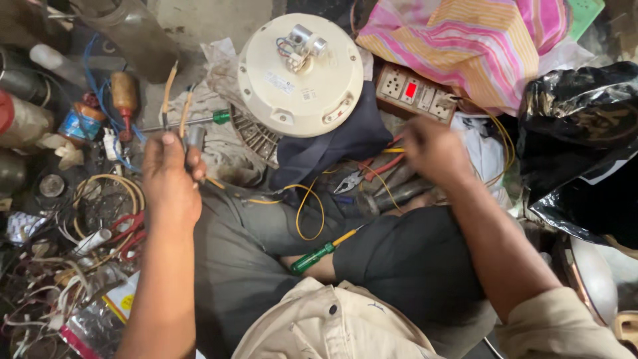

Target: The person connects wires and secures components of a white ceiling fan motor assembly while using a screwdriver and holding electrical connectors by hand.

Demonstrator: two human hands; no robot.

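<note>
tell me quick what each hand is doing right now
Left hand: closed on a small grey metal cylinder with two wires.
Right hand: blurred, over red-handled pliers; grip cannot be told.

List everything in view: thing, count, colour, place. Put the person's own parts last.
round motor housing: one, cream, top centre
switch and socket board: one, brown with red switch, right of the housing
striped cloth: one, pink and yellow, top right
dark cloth: one, navy, under the housing
plastic sheet: one, black, right edge
pliers: one, red handles, centre
screwdriver on lap: one, green handle, yellow shaft
screwdriver on floor: one, green tip, upper left
small cylinder with two leads: one, grey, in the left hand
left hand: raised, gripping the cylinder
right hand: blurred, over the tools by the board
</note>
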